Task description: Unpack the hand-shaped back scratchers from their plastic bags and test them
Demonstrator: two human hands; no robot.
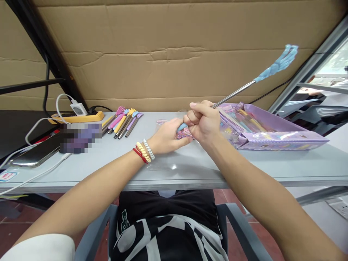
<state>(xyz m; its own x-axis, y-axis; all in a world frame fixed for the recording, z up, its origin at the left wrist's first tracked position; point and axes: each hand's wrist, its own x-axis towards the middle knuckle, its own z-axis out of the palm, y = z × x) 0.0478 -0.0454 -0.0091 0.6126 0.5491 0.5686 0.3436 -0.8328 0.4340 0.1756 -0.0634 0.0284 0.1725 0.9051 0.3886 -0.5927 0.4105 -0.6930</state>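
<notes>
My right hand [203, 121] is closed in a fist around a telescopic back scratcher [233, 94]. Its silver rod slants up to the right and ends in a light blue, hand-shaped head. The blue handle end pokes out of the fist on the left, close against my left hand [168, 136]. That hand lies low over the table, thumb stretched out and apart from the fingers; its fingertips are partly hidden behind my right hand. Under and beside both hands are a clear plastic sheet or bag [163, 165] and small pink printed packaging [182, 133].
Several back scratchers [122, 121] in mixed colours lie left of centre. An open purple box [282, 141] with pens inside stands at right. Phones [35, 150], white cables and a yellow power strip [78, 117] occupy the left. Cardboard [136, 79] walls the back.
</notes>
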